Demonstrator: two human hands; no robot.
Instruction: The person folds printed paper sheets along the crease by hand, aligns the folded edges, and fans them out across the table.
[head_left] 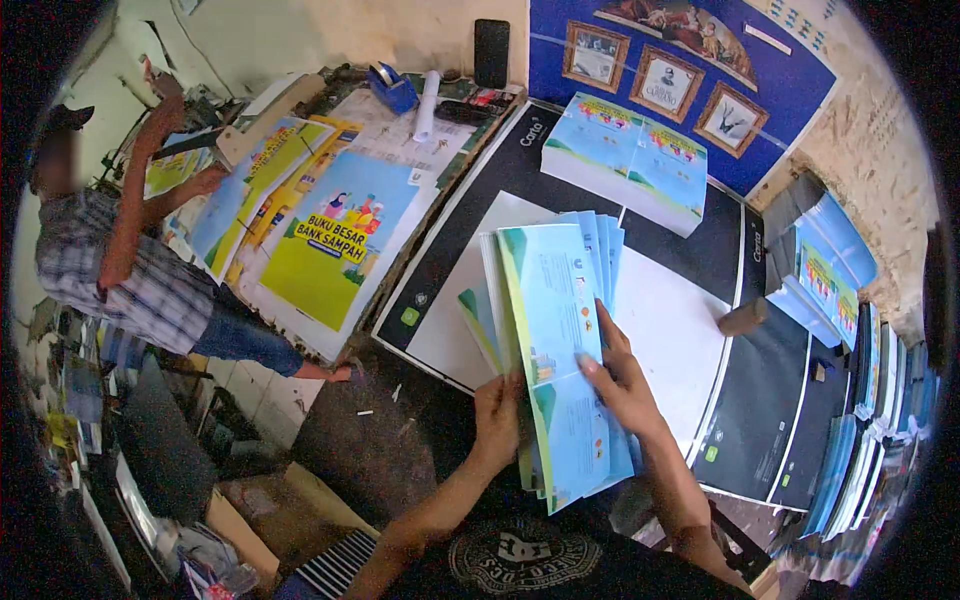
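Observation:
Between my two hands, above the work table, is a stack of blue-and-green printed sheets (560, 350), its layers fanned unevenly at the top and right. My left hand (498, 412) grips the stack's left edge, fingers partly hidden behind it. On the other side my right hand (622, 385) closes on the right edge, with the thumb lying over the top sheet. Under and beyond the stack lies a large white sheet (675, 345) on a black board (440, 262). A thick pile of similar printed sheets (625, 165) rests at the board's far end.
A brown block (742, 318) sits right of the white sheet. More printed stacks (825, 270) line the right wall. On the left table are posters (340, 235), a blue tape dispenser (393, 88) and a paper roll (427, 105). Another person (130, 250) handles sheets there. A cardboard box (290, 510) stands below.

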